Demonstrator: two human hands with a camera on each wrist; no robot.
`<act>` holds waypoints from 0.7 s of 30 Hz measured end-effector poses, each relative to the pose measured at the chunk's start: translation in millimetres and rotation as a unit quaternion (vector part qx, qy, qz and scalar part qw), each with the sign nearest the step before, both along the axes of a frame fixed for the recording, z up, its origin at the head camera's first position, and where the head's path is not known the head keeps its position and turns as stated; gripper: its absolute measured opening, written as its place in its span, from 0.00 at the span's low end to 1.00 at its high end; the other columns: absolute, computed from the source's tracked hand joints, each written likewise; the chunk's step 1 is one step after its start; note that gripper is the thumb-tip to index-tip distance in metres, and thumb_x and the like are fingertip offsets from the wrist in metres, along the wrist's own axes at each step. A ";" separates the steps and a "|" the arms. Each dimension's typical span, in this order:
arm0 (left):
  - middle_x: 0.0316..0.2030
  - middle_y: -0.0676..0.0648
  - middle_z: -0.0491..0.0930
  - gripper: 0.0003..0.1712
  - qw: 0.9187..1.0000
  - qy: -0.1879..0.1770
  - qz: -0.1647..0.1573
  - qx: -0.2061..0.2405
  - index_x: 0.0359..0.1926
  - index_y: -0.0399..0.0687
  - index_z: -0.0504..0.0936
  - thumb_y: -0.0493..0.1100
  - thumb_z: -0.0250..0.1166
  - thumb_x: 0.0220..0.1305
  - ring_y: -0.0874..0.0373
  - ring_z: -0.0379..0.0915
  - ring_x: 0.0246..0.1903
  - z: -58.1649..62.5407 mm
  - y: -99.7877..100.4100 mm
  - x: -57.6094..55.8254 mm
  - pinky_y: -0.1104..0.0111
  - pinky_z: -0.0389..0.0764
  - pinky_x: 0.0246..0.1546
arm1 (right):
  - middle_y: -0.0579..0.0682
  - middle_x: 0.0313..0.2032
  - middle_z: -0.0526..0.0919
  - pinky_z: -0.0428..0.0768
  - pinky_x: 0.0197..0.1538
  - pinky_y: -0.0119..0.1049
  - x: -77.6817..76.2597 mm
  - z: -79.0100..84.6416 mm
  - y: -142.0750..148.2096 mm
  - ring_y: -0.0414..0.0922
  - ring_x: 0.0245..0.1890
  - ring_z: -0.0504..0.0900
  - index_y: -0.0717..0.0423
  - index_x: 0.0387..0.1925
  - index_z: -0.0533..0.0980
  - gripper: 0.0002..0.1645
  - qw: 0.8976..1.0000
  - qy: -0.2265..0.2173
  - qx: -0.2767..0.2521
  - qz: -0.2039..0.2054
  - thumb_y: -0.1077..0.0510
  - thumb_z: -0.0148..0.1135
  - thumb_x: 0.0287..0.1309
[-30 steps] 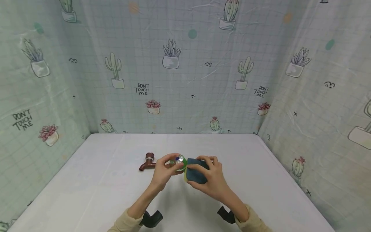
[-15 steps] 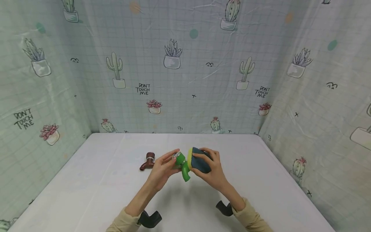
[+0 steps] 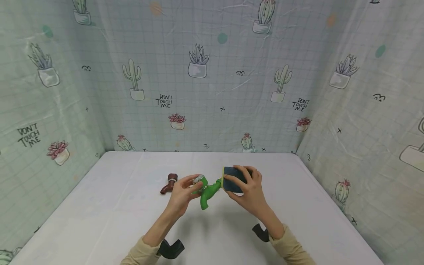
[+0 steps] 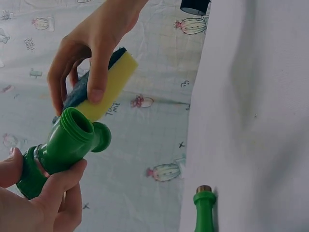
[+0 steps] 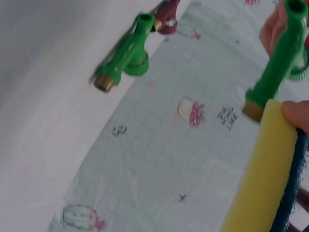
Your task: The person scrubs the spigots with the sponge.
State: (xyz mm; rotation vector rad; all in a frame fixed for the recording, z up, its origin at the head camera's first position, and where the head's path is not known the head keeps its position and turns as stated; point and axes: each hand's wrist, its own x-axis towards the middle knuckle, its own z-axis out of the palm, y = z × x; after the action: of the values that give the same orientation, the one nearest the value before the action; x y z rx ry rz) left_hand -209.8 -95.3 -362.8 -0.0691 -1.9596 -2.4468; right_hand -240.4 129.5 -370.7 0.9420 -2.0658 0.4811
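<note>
My left hand [image 3: 181,193] grips a green plastic tap [image 3: 209,192] by its ribbed knob, holding it above the table. Thumb and fingers wrap the knob in the left wrist view, where the tap's open threaded mouth [image 4: 79,121] faces the camera. The right hand [image 3: 246,193] pinches a sponge [image 3: 233,180] with a yellow side and a dark blue side between thumb and fingers. The yellow side [image 5: 258,179] is right at the tap's brass-coloured end [image 5: 252,111] in the right wrist view.
A dark red tap [image 3: 169,184] lies on the white table [image 3: 126,206] left of my left hand. Beside it lies a second green tap [image 5: 126,55], hidden in the head view. Black curved pieces [image 3: 171,249] sit by both wrists. Patterned cloth [image 3: 215,88] walls the back and sides.
The sponge has moved up and right, baring the green tap's body and far end. My left hand keeps its hold on the knob while the tap has turned.
</note>
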 end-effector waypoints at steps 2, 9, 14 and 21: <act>0.44 0.40 0.73 0.22 1.000 -0.014 -0.002 0.009 0.54 0.31 0.69 0.34 0.58 0.58 0.58 0.77 0.39 -0.4 -1.4 -0.8 0.59 0.79 0.43 | 0.55 0.54 0.69 0.60 0.50 0.57 -1.4 2.2 3.6 0.56 0.51 0.62 0.40 0.47 0.75 0.32 1.000 0.006 0.009 0.017 0.50 0.73 0.33; 0.48 0.42 0.70 0.29 0.995 -0.061 -0.044 0.066 0.60 0.33 0.59 0.45 0.54 0.63 0.55 0.73 0.47 -2.8 -1.2 -6.5 0.65 0.77 0.49 | 0.54 0.57 0.68 0.60 0.55 0.55 9.1 -0.6 -8.3 0.59 0.56 0.62 0.37 0.50 0.73 0.29 0.988 0.045 0.065 0.135 0.43 0.67 0.42; 0.47 0.42 0.71 0.28 0.992 -0.080 -0.050 0.085 0.59 0.28 0.60 0.43 0.53 0.64 0.56 0.73 0.46 -6.4 2.0 -7.9 0.66 0.77 0.48 | 0.55 0.54 0.70 0.62 0.52 0.54 11.2 -7.8 -15.9 0.59 0.53 0.64 0.38 0.49 0.74 0.31 0.984 0.100 0.052 0.136 0.44 0.71 0.37; 0.38 0.47 0.73 0.27 0.995 -0.053 -0.054 0.066 0.58 0.24 0.60 0.39 0.53 0.64 0.57 0.77 0.38 -7.6 -0.1 -5.9 0.65 0.80 0.42 | 0.54 0.53 0.71 0.62 0.47 0.52 3.5 -10.5 -9.1 0.58 0.52 0.64 0.37 0.48 0.74 0.30 0.990 0.103 0.048 0.086 0.46 0.70 0.37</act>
State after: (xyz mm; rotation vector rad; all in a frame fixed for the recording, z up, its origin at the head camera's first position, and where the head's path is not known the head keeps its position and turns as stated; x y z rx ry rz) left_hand -215.6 -95.4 -370.4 -0.0461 -1.8740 -2.6966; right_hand -236.9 120.5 -381.2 1.1842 -1.8441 0.3592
